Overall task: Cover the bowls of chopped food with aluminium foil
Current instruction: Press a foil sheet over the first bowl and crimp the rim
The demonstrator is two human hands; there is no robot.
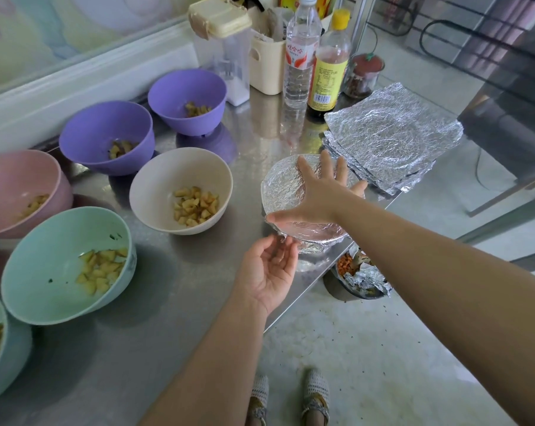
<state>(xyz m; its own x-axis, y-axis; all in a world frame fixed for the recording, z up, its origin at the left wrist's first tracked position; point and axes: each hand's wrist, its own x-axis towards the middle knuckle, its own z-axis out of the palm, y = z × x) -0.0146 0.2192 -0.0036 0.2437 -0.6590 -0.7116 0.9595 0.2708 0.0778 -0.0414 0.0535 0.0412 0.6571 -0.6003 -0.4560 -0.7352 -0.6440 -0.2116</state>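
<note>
Right hand (321,192) flat, fingers spread, pinning foil (283,192) on the bowl (313,241) under it so it can't shift. Left hand (269,269) empty, loosely curled beside near rim, likely to crimp. Open bowls (180,192) further left.

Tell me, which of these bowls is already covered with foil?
The bowl under the right hand, beside the stack of foil sheets. The cream bowl, pink bowl, purple bowls and green bowls sit open, food showing.
</note>
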